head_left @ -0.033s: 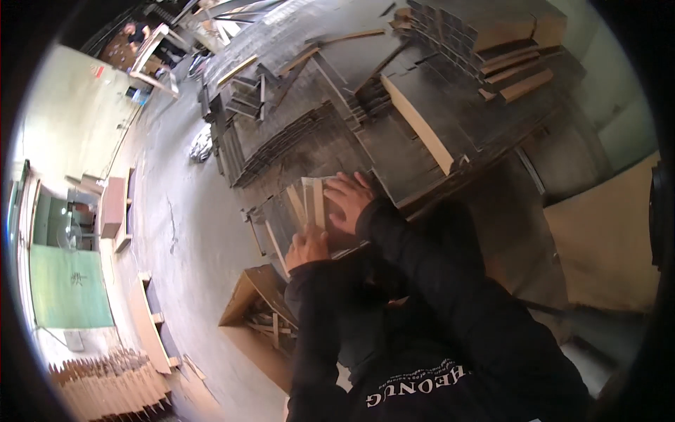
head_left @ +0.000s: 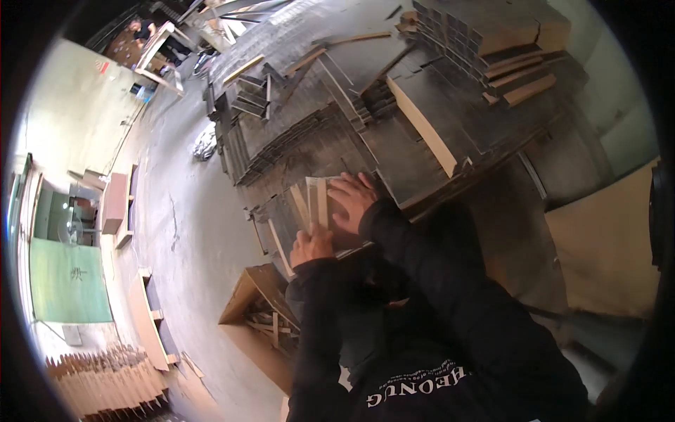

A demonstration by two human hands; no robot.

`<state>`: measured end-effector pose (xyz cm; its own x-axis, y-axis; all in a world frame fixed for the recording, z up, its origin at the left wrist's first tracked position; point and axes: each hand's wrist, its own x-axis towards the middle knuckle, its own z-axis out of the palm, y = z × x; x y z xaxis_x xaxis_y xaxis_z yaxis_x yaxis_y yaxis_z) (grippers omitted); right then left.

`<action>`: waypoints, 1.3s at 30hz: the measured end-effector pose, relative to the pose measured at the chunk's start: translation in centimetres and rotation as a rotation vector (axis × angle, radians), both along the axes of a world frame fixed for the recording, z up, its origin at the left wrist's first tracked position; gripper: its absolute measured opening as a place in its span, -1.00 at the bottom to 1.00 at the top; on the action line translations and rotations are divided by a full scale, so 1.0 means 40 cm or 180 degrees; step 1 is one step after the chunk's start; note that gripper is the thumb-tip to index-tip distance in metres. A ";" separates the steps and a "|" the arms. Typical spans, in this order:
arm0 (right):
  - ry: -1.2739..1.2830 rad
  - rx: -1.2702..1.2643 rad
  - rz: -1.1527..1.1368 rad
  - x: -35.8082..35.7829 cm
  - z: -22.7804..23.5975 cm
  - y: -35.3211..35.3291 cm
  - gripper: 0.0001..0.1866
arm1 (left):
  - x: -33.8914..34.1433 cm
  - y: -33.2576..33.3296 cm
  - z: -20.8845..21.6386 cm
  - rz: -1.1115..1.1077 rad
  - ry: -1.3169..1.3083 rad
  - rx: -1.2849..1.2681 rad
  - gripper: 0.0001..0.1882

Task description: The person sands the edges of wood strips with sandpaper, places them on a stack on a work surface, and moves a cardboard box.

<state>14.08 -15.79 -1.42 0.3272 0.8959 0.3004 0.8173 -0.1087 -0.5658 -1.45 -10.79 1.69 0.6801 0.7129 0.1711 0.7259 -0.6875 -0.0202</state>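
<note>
My left hand (head_left: pixel 311 245) is at the near ends of several pale wooden strips, its fingers curled and closed on the wood. One of these, a wooden strip (head_left: pixel 322 204), runs away from me beside my right hand (head_left: pixel 351 202). That hand lies with its fingers spread, pressing down on the strip's right side and the surface by it. Another wooden strip (head_left: pixel 299 202) slants off to the left. Under them is a dark flat panel (head_left: pixel 280 211) at the near edge of the workbench. My palms hide part of the strips.
Stacked dark slats (head_left: pixel 288 141) lie behind my hands. A long pale board (head_left: pixel 422 126) rests to the right, with a tall stack of bars (head_left: pixel 513 35) beyond. Below left stands a cardboard box (head_left: pixel 246 299) holding wood offcuts. Another person (head_left: pixel 140 32) is far off at upper left.
The whole view has shifted slightly to the right. Both hands keep their places on the strips.
</note>
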 end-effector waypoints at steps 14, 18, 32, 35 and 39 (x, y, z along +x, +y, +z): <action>-0.0043 -0.0033 0.0051 -0.008 0.018 0.009 -0.47 | -0.062 -0.042 -0.008 0.0030 -0.0011 -0.0132 -0.38; -0.0015 -0.0010 0.0070 -0.013 0.015 0.012 -0.48 | 0.047 0.076 -0.056 0.0382 0.0295 0.0002 -0.35; -0.0198 -0.0113 0.0011 0.016 0.007 0.002 -0.48 | 0.103 0.110 -0.019 0.0341 0.0504 -0.0285 -0.35; -0.0029 -0.0025 0.0118 0.006 0.002 0.010 -0.49 | -0.009 0.019 -0.065 -0.0372 -0.0163 0.0759 -0.36; -0.0075 0.0114 0.0070 -0.002 0.010 0.005 -0.51 | -0.065 -0.102 -0.070 -0.0444 -0.0469 0.0859 -0.34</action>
